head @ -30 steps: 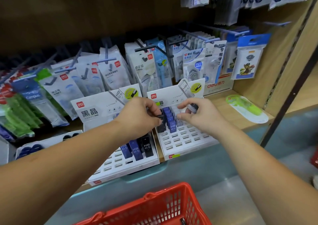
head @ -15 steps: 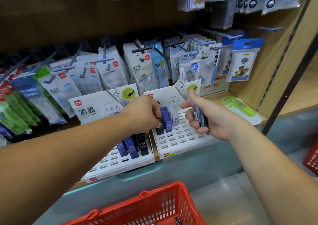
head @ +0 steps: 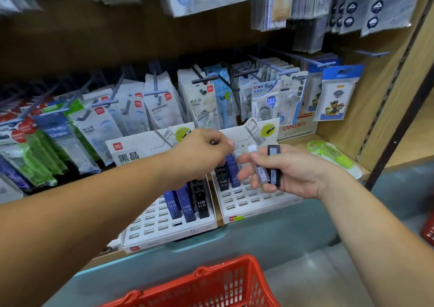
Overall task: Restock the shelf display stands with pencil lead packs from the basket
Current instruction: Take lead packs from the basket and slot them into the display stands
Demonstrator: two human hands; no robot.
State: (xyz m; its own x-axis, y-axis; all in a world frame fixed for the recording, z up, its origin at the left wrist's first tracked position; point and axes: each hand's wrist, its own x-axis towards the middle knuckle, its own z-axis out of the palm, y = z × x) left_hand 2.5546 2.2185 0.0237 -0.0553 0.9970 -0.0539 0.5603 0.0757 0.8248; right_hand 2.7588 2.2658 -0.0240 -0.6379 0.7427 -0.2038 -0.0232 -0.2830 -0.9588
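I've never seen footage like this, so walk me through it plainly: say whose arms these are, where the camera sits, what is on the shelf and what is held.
No machine here: a person is restocking, and one camera worn on their head looks down at their arms. On the wooden shelf stand two white display stands with slots, some holding HB 0.5 lead packs. The right hand grips two more, a clear pack and a black pack. The left hand hovers with fingers curled; whether it pinches anything is too blurred to tell. A red basket sits below.
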